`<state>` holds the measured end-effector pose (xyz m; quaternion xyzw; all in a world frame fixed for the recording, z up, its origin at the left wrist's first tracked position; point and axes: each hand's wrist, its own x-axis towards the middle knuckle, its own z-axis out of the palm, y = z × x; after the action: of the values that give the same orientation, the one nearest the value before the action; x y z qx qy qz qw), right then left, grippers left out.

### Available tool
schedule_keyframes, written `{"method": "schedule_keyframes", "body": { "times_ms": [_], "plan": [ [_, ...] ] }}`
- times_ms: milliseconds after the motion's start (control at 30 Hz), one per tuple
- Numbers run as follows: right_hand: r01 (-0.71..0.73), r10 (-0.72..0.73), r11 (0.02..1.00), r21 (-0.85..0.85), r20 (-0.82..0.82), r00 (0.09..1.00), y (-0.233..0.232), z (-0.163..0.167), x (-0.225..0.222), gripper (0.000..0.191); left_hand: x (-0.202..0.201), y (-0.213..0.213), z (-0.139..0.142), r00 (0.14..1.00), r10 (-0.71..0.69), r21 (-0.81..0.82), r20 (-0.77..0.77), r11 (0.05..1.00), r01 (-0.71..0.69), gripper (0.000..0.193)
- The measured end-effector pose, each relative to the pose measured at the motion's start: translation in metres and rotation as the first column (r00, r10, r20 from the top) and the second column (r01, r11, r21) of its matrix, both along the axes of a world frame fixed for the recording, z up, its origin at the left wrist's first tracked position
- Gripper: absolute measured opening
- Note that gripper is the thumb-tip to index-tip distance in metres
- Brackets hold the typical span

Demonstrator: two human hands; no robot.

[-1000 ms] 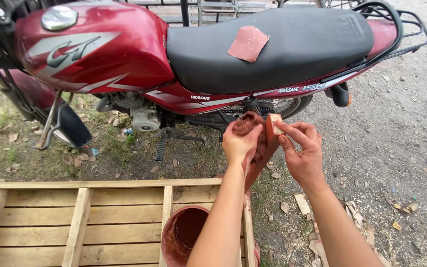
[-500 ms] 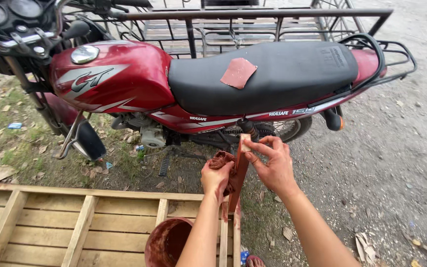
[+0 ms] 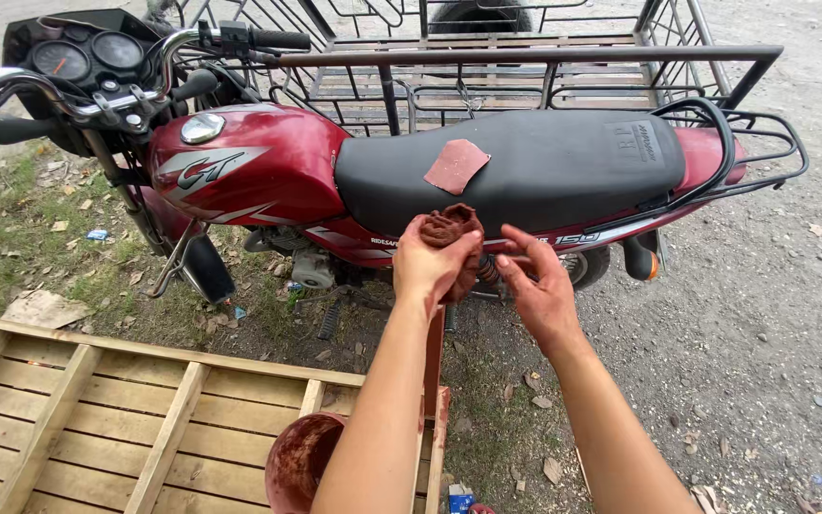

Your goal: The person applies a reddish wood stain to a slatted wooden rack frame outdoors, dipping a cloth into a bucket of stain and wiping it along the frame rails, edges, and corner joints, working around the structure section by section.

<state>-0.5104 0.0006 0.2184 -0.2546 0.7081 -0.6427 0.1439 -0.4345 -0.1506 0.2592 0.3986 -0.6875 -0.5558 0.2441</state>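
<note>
Red-stained bucket (image 3: 299, 464) below; left hand (image 3: 427, 266) grips stained rag (image 3: 451, 227).

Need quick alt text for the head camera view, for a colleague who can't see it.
The left hand holds a reddish-stained rag against an upright wooden strip, the right hand open beside it. Behind stands a red motorcycle with sandpaper on its seat.

two bare forearms, no sleeves in view. no gloves, no watch, no rings visible. left hand (image 3: 427, 268) and right hand (image 3: 540, 293) smeared with reddish-brown stain over fingers and knuckles. same reddish film along left forearm.
</note>
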Motion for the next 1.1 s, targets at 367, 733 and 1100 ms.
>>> {"method": "schedule_keyframes", "body": {
  "times_ms": [367,733,1100],
  "plan": [
    [-0.109,0.202,0.912,0.396,-0.202,0.958,-0.056,0.058,0.043,0.092,0.073,-0.005,-0.02,0.753,-0.105,0.505,-0.65,0.68,0.531,0.082],
    [0.001,0.331,0.761,0.649,-0.39,0.859,-0.073,0.012,0.034,0.062,0.111,-0.036,-0.044,0.989,-0.043,-0.118,0.139,0.991,0.059,0.04],
    [-0.122,0.424,0.826,0.55,-0.465,0.777,-0.124,-0.016,-0.029,0.057,0.085,0.004,-0.059,0.943,0.152,-0.239,0.297,0.968,-0.081,0.041]
  ]
}}
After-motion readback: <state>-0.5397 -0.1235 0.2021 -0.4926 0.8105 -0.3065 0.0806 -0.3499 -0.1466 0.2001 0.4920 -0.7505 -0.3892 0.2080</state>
